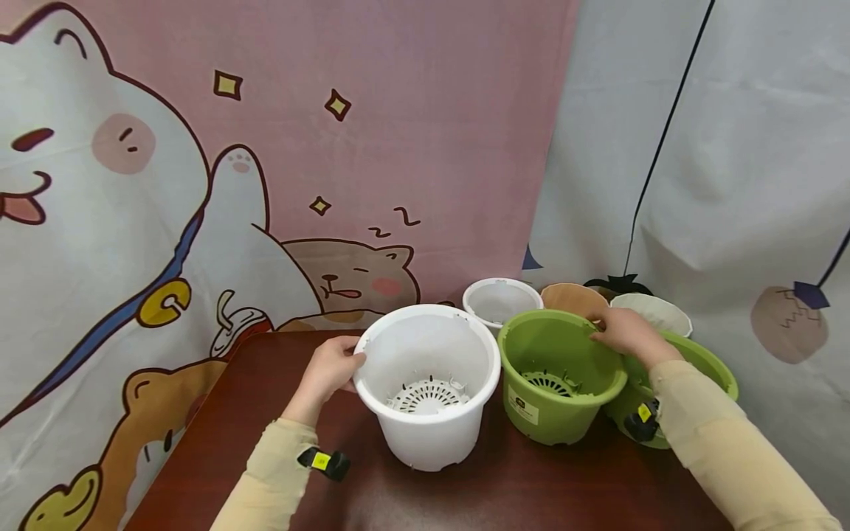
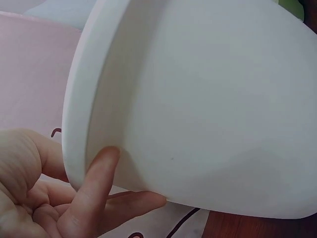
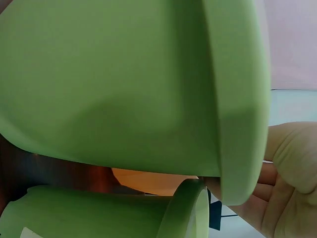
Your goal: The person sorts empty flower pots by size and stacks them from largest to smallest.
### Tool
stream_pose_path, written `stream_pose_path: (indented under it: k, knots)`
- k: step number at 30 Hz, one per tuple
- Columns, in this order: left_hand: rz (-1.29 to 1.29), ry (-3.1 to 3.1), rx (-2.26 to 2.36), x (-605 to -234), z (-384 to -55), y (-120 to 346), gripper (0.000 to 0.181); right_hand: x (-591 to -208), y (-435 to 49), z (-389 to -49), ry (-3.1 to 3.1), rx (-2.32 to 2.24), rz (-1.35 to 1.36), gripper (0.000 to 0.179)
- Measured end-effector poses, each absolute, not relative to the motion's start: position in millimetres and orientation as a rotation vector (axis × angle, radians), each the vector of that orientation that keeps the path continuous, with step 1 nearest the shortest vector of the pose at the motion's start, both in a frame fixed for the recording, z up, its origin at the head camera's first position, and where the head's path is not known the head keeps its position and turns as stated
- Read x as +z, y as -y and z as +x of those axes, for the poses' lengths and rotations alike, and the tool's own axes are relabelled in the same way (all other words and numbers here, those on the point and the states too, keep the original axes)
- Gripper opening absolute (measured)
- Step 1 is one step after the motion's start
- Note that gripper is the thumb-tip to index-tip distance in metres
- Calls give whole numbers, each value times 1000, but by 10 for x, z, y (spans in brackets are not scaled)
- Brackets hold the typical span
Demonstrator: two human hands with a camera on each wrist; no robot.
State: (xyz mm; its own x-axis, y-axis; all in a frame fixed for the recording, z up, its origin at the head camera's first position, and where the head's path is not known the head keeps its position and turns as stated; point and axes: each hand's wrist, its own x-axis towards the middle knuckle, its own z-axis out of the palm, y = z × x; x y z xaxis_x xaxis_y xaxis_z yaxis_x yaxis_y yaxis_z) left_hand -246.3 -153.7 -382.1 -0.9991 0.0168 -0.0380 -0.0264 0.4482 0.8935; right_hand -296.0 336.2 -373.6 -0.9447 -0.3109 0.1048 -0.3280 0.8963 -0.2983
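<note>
A large white plastic flowerpot (image 1: 432, 442) with a slotted bottom stands at the middle of the table. My left hand (image 1: 329, 366) grips its left rim, thumb over the edge and fingers against the outer wall (image 2: 208, 99). Right beside it is a green flowerpot (image 1: 551, 417) with a pale label on its front. My right hand (image 1: 624, 333) pinches the far right of that rim; in the right wrist view the fingers go behind the green rim (image 3: 242, 99). A second green pot (image 1: 713, 361) stands close on the right, partly covered by my right forearm.
Behind the front pots are a smaller white pot (image 1: 502, 299), an orange pot (image 1: 572, 296) and another white pot (image 1: 654, 313). The dark red-brown table (image 1: 265, 413) ends at a printed cloth backdrop (image 1: 432, 147) with cartoon animals.
</note>
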Motion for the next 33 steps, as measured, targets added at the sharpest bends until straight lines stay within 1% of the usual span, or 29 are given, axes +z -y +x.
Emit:
stream_pose_path:
  k: [4,13,17,26,33]
  knots:
    - [-15,-2639,1631,-3826,-2468,1535,36,-3732,-3344,-2989,3011,462,509,28]
    - [-7,-2682,1599,-3829,-2458,1523,36,-3726,-3343,-3023,3032,454,478,15]
    - [-7,-2691,1593,-3830,-2456,1516,36,-3726,-3350,-3004,3035,460,473,14]
    - [11,-2739,1552,-3848,-2457,1483,33,-3739,-3416,-2929,3010,525,456,19]
    - [1,-2752,1534,-3820,-2434,1489,35,-3730,-3432,-2842,2971,583,476,16]
